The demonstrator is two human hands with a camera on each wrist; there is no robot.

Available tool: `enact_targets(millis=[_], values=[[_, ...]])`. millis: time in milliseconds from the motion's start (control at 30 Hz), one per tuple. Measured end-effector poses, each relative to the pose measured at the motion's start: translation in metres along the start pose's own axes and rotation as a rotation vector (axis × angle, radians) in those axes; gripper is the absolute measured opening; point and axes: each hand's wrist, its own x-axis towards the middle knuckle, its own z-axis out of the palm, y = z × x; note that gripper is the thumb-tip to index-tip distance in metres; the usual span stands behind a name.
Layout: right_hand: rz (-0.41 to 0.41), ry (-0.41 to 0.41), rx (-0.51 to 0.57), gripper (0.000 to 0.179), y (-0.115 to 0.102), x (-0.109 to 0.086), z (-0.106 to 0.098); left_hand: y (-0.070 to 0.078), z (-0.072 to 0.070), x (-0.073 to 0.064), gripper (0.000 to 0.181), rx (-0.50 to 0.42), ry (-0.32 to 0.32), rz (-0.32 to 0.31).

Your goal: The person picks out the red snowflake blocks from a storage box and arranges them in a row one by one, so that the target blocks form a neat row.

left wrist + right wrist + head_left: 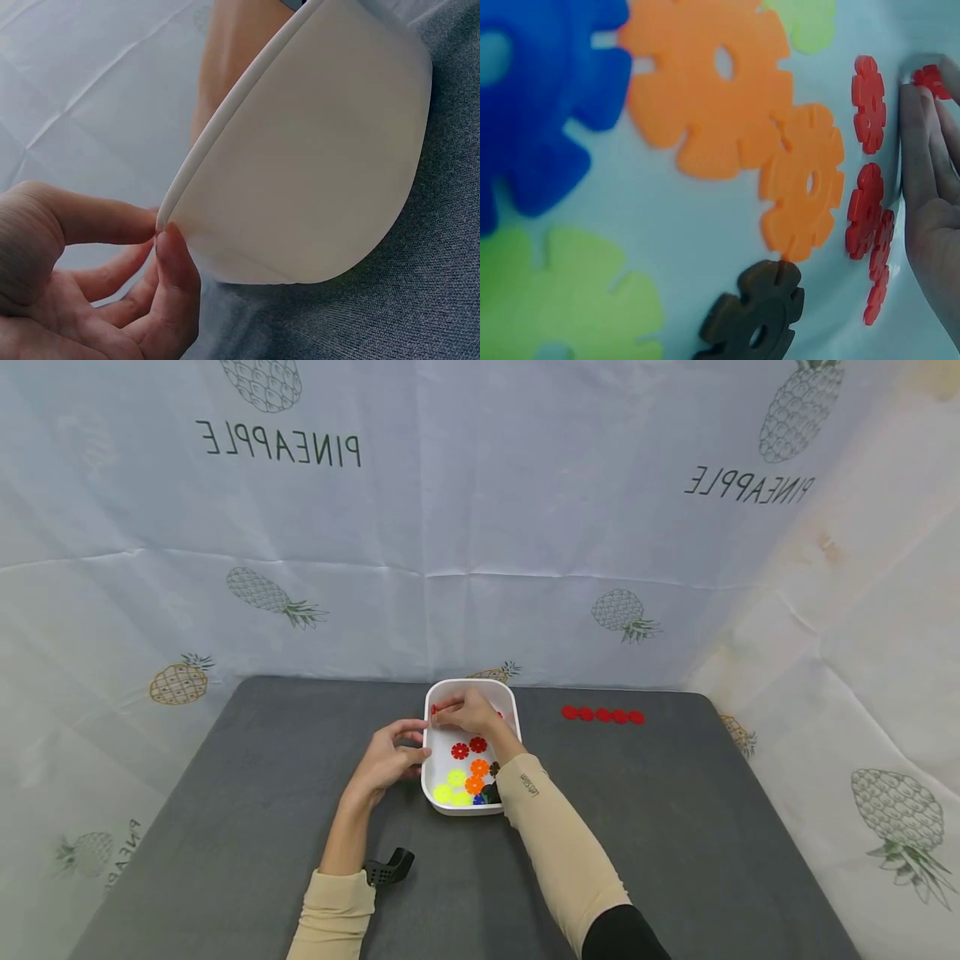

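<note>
A white plastic tray holds flower-shaped notched plastic discs. My left hand is at its left wall, and in the left wrist view the thumb and a finger pinch the tray rim. Inside the far left part of the tray is my right hand, its fingertips pinching a red notched disc. Two red discs lie below that hand. Nearer me are yellow-green discs, orange discs, a blue disc and black discs, partly hidden by the right sleeve.
A row of several red discs lies on the dark grey table, right of the tray. Behind the table hangs a pineapple-print cloth. A black strap device sits on the left wrist.
</note>
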Motion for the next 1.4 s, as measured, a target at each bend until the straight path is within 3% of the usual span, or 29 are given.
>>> enact_targets(millis=[600,800,1067,1400], values=[[0.078,-0.2,0.096,0.042,-0.003,-0.005,-0.011,-0.001,0.002,-0.001,0.051,-0.02,-0.011,-0.004],[0.063,-0.248,0.123,0.038,-0.007,-0.007,-0.013,-0.001,0.002,-0.001,0.051,-0.029,-0.013,-0.007],[-0.069,-0.223,0.127,0.026,-0.026,-0.01,-0.03,-0.001,0.0,-0.002,0.055,-0.032,-0.016,-0.013],[-0.228,-0.131,0.152,0.027,-0.04,-0.021,-0.073,-0.001,-0.001,-0.001,0.055,-0.021,0.003,-0.02]])
